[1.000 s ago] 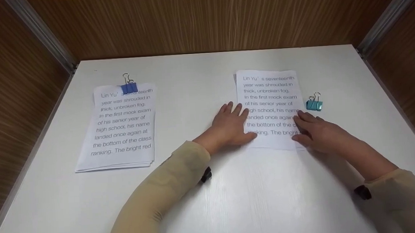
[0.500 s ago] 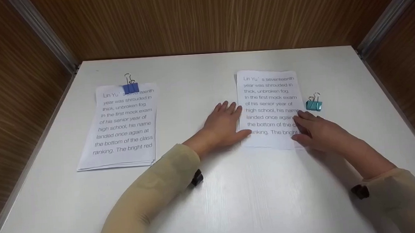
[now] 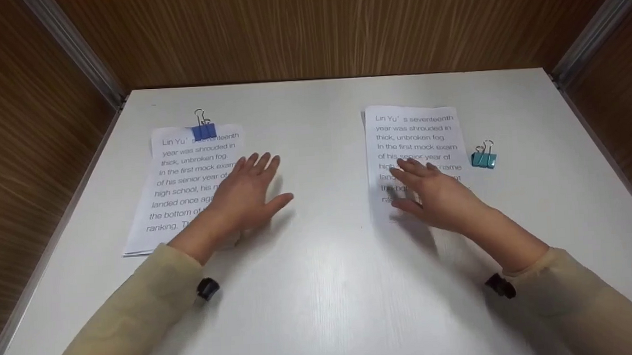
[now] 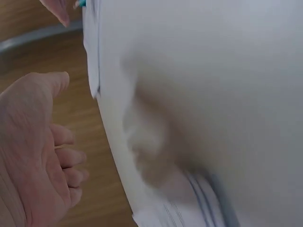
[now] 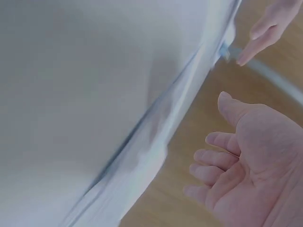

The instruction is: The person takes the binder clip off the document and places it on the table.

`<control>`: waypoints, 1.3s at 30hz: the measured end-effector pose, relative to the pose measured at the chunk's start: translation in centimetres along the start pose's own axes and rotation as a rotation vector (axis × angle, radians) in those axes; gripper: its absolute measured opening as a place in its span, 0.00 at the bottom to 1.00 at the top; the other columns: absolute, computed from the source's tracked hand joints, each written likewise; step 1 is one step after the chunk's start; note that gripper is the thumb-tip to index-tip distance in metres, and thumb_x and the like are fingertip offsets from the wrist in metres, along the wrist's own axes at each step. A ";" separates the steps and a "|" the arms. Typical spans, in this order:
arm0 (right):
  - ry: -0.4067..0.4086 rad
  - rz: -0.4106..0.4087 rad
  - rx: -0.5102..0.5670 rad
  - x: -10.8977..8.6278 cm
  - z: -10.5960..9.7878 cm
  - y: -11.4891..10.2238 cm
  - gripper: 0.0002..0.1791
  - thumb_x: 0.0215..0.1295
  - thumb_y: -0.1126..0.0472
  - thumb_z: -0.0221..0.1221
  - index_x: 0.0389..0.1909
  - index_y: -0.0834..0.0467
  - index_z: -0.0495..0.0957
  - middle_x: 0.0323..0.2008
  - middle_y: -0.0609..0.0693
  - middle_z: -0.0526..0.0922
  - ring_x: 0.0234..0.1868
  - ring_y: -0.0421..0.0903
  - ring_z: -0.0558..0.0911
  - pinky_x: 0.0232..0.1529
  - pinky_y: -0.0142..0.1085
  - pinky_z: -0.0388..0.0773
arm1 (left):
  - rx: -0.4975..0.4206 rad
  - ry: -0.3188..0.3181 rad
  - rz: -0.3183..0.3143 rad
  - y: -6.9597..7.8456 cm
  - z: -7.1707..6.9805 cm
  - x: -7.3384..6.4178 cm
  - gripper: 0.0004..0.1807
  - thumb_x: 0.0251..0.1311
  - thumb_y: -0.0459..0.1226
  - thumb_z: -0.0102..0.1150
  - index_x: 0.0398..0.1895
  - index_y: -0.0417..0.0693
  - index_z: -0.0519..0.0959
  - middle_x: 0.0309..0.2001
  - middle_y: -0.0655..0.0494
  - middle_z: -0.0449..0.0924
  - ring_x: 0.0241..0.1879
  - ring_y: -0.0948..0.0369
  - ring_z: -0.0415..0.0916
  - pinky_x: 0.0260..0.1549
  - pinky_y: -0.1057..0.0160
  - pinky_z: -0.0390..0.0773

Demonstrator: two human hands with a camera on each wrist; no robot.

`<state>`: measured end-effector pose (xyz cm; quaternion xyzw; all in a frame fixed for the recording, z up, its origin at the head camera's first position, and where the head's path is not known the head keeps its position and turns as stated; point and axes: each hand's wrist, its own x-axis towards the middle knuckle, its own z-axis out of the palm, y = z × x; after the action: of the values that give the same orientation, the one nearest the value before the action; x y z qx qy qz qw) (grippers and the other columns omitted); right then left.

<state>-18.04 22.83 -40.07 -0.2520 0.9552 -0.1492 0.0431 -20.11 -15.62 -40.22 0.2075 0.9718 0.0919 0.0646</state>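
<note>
My left hand [image 3: 243,195] hovers with spread fingers over the right side of the left paper stack [image 3: 176,180], covering part of its print. A blue binder clip [image 3: 204,132] grips that stack's top edge, its wire handles raised. Over the lower half of the right paper stack [image 3: 412,127] is my right hand [image 3: 440,197], fingers loosely extended and a shadow beneath. Beside that stack's right edge stands a teal binder clip [image 3: 484,159], apart from the paper. Both wrist views show the palms with nothing held.
The sheets lie on a white tabletop [image 3: 322,287]. A wood-grain panel [image 3: 307,30] stands along the far edge, with similar panels on both sides joined by metal strips [image 3: 75,47]. Small black devices [image 3: 207,288] sit at both wrists.
My left hand has left the right stack's left edge and swung left to the other stack. My right hand has moved left from the right edge over the page.
</note>
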 end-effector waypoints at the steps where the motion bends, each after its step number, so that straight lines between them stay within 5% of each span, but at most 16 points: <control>1: 0.004 -0.028 0.001 0.7 0.2 -0.9 0.37 0.75 0.51 0.66 0.78 0.63 0.68 0.79 0.63 0.64 0.80 0.64 0.62 0.78 0.61 0.55 | 0.003 0.007 -0.016 -1.1 -0.1 -0.7 0.49 0.76 0.65 0.46 0.86 0.42 0.51 0.84 0.41 0.49 0.84 0.44 0.43 0.81 0.48 0.38; 12: -0.038 -0.285 0.004 7.1 3.3 -10.4 0.37 0.78 0.47 0.62 0.80 0.61 0.66 0.79 0.62 0.63 0.80 0.60 0.62 0.80 0.55 0.54 | 0.039 0.019 -0.133 -9.2 -0.8 -6.6 0.49 0.77 0.61 0.48 0.84 0.35 0.52 0.82 0.34 0.52 0.82 0.38 0.45 0.80 0.41 0.40; 21: -0.141 -0.311 -0.045 11.1 5.9 -16.3 0.40 0.79 0.46 0.61 0.83 0.55 0.60 0.82 0.57 0.58 0.82 0.56 0.59 0.81 0.52 0.53 | 0.031 -0.031 -0.185 -13.2 -1.2 -9.5 0.49 0.76 0.61 0.51 0.84 0.34 0.52 0.81 0.30 0.51 0.81 0.33 0.44 0.79 0.37 0.39; 29: -0.212 -0.335 -0.124 12.9 8.2 -19.9 0.42 0.80 0.39 0.56 0.86 0.49 0.54 0.85 0.52 0.50 0.84 0.54 0.52 0.81 0.52 0.52 | 0.047 -0.071 -0.197 -15.9 -1.0 -10.9 0.53 0.73 0.65 0.53 0.84 0.35 0.54 0.81 0.29 0.52 0.81 0.32 0.45 0.78 0.35 0.41; 39: -0.395 -0.340 -0.182 13.7 9.7 -21.2 0.42 0.80 0.33 0.49 0.87 0.45 0.51 0.86 0.47 0.48 0.86 0.50 0.45 0.82 0.54 0.47 | 0.001 -0.146 -0.244 -18.1 -0.6 -11.3 0.58 0.69 0.71 0.52 0.84 0.36 0.55 0.81 0.30 0.50 0.80 0.29 0.41 0.77 0.32 0.40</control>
<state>-18.43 -4.07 -42.90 -0.4359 0.8816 -0.0157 0.1802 -17.07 -36.66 -42.38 0.0939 0.9825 0.0674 0.1458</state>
